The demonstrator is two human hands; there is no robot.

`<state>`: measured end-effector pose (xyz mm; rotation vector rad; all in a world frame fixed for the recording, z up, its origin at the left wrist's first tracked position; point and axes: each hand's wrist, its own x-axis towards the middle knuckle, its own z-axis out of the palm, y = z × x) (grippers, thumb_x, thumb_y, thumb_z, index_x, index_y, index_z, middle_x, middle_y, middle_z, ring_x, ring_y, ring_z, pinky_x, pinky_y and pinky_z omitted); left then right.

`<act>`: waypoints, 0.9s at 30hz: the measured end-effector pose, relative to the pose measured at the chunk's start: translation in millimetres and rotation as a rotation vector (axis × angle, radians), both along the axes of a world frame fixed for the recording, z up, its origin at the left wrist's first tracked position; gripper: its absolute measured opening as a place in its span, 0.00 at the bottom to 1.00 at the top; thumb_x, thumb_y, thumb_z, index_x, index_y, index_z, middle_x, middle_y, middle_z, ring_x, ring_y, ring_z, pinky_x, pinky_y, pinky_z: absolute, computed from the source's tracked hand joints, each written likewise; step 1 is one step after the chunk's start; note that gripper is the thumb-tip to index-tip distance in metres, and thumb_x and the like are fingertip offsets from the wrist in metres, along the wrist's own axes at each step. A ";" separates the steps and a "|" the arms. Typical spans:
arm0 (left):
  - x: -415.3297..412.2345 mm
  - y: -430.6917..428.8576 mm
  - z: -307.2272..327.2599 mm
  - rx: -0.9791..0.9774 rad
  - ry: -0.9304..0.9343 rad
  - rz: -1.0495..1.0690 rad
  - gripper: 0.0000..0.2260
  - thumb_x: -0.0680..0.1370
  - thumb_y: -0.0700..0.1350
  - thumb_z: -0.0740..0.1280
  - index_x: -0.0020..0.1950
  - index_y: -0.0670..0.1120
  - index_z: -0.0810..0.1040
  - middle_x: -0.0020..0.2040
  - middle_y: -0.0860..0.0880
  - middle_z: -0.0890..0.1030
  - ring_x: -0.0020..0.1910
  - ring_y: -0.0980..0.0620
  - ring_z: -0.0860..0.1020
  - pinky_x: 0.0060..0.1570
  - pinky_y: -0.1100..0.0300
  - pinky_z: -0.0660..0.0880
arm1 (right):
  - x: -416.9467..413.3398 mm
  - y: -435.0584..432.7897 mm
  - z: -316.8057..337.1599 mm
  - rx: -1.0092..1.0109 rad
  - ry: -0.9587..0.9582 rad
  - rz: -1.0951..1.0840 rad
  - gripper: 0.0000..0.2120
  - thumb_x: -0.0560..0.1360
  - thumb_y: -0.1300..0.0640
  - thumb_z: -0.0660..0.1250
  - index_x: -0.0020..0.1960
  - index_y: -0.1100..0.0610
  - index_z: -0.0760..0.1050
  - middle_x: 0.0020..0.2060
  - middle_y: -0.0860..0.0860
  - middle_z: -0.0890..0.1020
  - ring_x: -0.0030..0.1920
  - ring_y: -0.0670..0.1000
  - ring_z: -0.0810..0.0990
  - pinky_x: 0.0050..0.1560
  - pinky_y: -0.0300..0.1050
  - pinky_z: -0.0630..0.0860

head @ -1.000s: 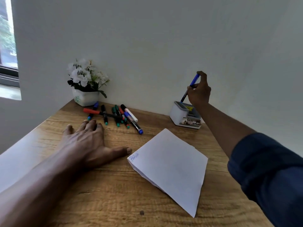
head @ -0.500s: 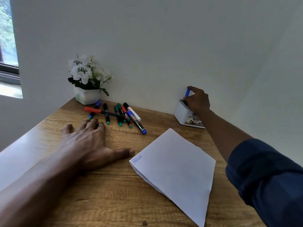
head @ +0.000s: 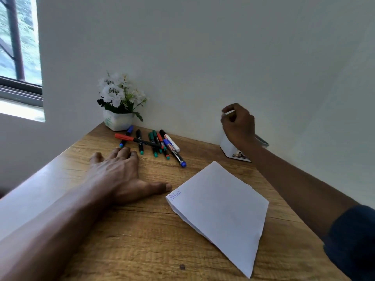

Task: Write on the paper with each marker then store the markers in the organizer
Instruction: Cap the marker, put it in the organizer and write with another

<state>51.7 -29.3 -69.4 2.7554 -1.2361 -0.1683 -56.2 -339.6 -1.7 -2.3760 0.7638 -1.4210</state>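
A white sheet of paper (head: 221, 207) lies on the wooden table (head: 142, 240), with a short word in blue ink at its near-left corner. Several markers (head: 156, 142) with blue, red, green and black caps lie in a loose pile at the back. The white organizer (head: 228, 150) stands at the back right against the wall, mostly hidden by my right hand (head: 239, 126). That hand hovers just above it, fingers loosely curled and apart, with nothing visible in them. My left hand (head: 119, 175) rests flat on the table left of the paper, fingers spread, just short of the marker pile.
A white pot of white flowers (head: 117, 120) stands in the back corner behind the markers. White walls close the table's far and right sides. A window (head: 18, 47) is at the upper left. A small dark spot (head: 182, 266) marks the near tabletop.
My right hand lowered the blue marker into the organizer, let it go and lifted slightly. The marker no longer shows. My left hand has stayed flat on the table.
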 end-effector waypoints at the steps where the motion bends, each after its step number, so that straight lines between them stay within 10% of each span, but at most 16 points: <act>1: -0.2 0.2 0.7 0.001 0.006 0.002 0.67 0.53 0.88 0.45 0.84 0.49 0.49 0.84 0.47 0.47 0.83 0.47 0.49 0.78 0.37 0.50 | 4.7 12.9 -1.7 0.076 0.019 0.070 0.03 0.75 0.55 0.70 0.48 0.49 0.81 0.35 0.46 0.86 0.38 0.46 0.85 0.46 0.49 0.83; 13: 1.6 -0.7 -1.1 -0.022 0.026 0.000 0.63 0.59 0.87 0.52 0.84 0.48 0.48 0.84 0.46 0.47 0.83 0.47 0.48 0.78 0.36 0.46 | 104.1 65.0 -32.7 0.301 0.571 0.148 0.08 0.70 0.57 0.73 0.46 0.60 0.84 0.44 0.56 0.86 0.46 0.56 0.86 0.51 0.56 0.85; 27: 12.7 1.3 -10.3 -0.061 0.035 -0.065 0.63 0.61 0.86 0.51 0.84 0.46 0.45 0.84 0.45 0.44 0.83 0.45 0.46 0.78 0.37 0.42 | 152.4 43.1 -26.5 0.580 0.670 0.072 0.13 0.68 0.60 0.80 0.38 0.61 0.75 0.35 0.59 0.80 0.40 0.58 0.83 0.49 0.54 0.82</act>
